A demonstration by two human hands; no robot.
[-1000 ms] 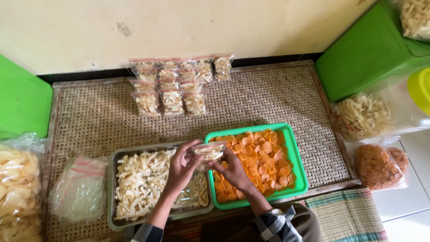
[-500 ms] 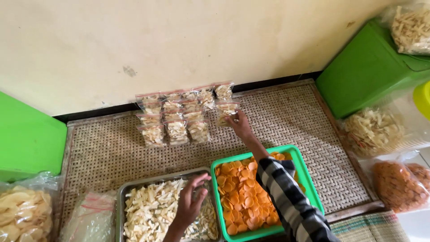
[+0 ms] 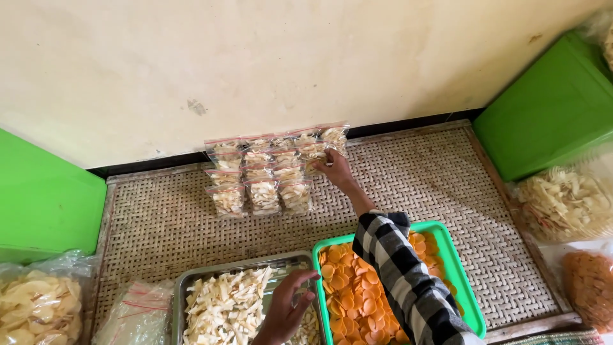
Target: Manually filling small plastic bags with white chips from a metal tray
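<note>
My right hand, in a black-and-white checked sleeve, reaches far forward to rows of small clear packets of pale chips laid by the wall. Its fingers rest on a packet at the right of the rows. My left hand hovers low over a metal tray of pale chip strips, fingers curled and apart, holding nothing I can see. A green tray of round orange chips sits beside the metal tray, partly hidden by my right arm.
A woven mat covers the floor. Green boxes stand at left and right. Big bags of chips lie at lower left and right. A bundle of empty clear packets lies left of the metal tray.
Both hands held a small packet over the trays; then my right hand carried it forward to the rows by the wall. My left hand dropped to the metal tray.
</note>
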